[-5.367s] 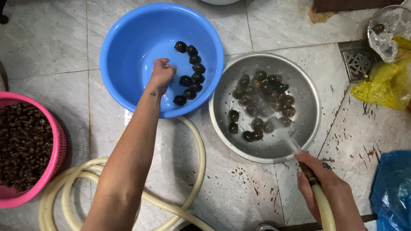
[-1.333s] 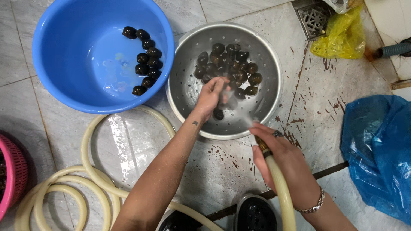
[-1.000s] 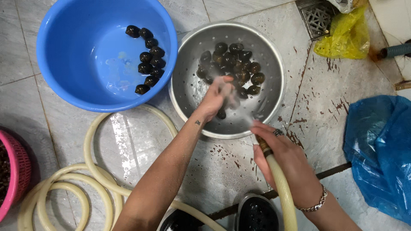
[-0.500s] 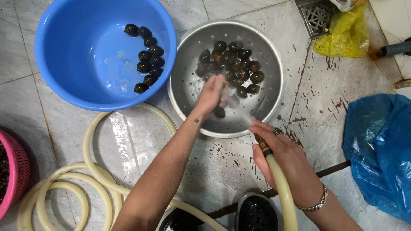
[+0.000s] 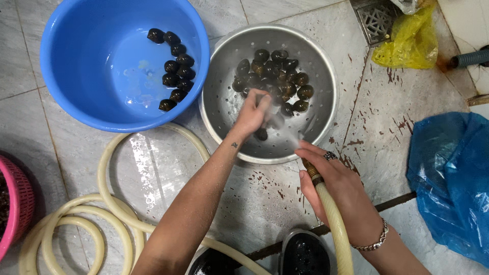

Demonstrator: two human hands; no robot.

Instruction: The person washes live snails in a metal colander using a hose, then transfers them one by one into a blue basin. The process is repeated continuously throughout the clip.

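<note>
Left hand inside metal colander, grip clenched on dark snail under water spray; exact hold blurred. Right hand near colander's near-right rim, grip wrapped around cream hose close to nozzle end. Dark snails heaped at colander's far side. Blue basin left of colander, rims touching, row of snails inside. Hose coils on tiled floor, near left. Pink basket at left edge. Blue plastic bag right; yellow bag far right.

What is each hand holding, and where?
Right hand grips the hose just behind its nozzle end. Left hand seems closed on a snail over the colander; grip unclear.
</note>
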